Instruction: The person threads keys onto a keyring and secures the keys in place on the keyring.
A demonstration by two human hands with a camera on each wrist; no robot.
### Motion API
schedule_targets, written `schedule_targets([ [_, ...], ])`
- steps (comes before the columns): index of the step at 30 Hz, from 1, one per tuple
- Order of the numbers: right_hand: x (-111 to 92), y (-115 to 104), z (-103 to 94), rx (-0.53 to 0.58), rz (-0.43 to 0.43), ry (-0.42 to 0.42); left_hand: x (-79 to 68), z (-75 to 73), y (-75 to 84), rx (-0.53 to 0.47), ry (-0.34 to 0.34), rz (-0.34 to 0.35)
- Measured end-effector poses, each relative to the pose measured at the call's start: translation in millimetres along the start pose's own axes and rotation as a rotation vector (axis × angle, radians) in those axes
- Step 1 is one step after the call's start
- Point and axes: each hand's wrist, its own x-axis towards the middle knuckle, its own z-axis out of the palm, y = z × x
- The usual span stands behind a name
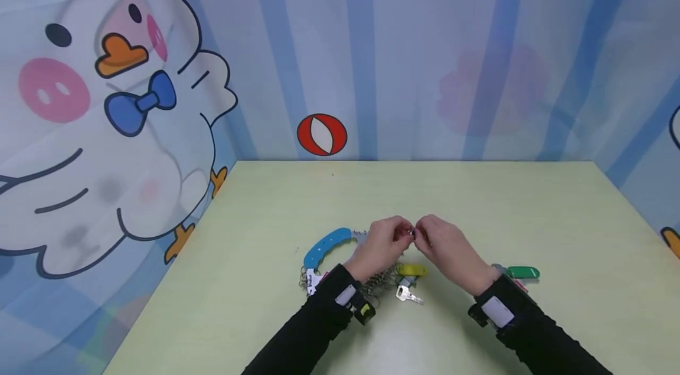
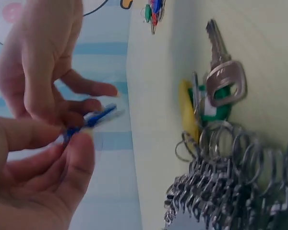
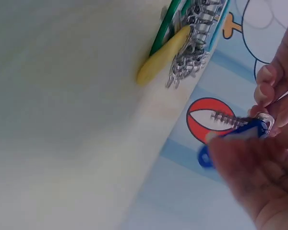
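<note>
Both hands meet above the table, close together. My left hand (image 1: 379, 248) pinches a blue key tag (image 2: 105, 113) at its metal clasp end, fingertips curled. From the other side my right hand (image 1: 451, 251) pinches the same tag, its fingers covering part of the body. A short metal chain (image 3: 225, 118) sticks out beside the tag in the right wrist view. Below the hands, a key (image 1: 409, 294) lies by a yellow tag (image 1: 411, 270). A heap of metal clasps with split rings (image 2: 206, 191) is partly hidden behind the left hand in the head view.
A blue curved piece (image 1: 326, 245) with silvery ends lies left of the left hand. Beyond the right wrist, a green tag (image 1: 523, 272) lies with other small items partly covered by the wrist. A printed curtain (image 1: 414, 56) stands behind the pale table (image 1: 478, 192).
</note>
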Motion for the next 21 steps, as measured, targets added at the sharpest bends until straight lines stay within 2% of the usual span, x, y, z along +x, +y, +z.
schedule_targets([
  [2,-1,1,-1.2,0.030,0.032,-0.010,3.4,-3.7,-3.9,-0.035,-0.059,0.000],
  [5,-1,4,-3.4,0.069,0.059,-0.020,9.4,-9.0,-13.4,0.009,-0.080,-0.018],
  [10,-2,9,-7.4,0.121,0.093,-0.055,12.8,-5.6,-29.3,0.318,-0.066,-0.082],
  [14,-6,11,-7.2,0.177,0.120,-0.081,13.0,3.5,-33.8,0.487,-0.080,-0.064],
  [16,-7,12,-6.6,0.188,0.127,-0.077,13.9,6.5,-34.4,0.522,-0.064,-0.073],
  [21,-9,11,-6.7,0.199,0.149,-0.062,17.6,10.0,-36.7,0.482,-0.048,-0.159],
])
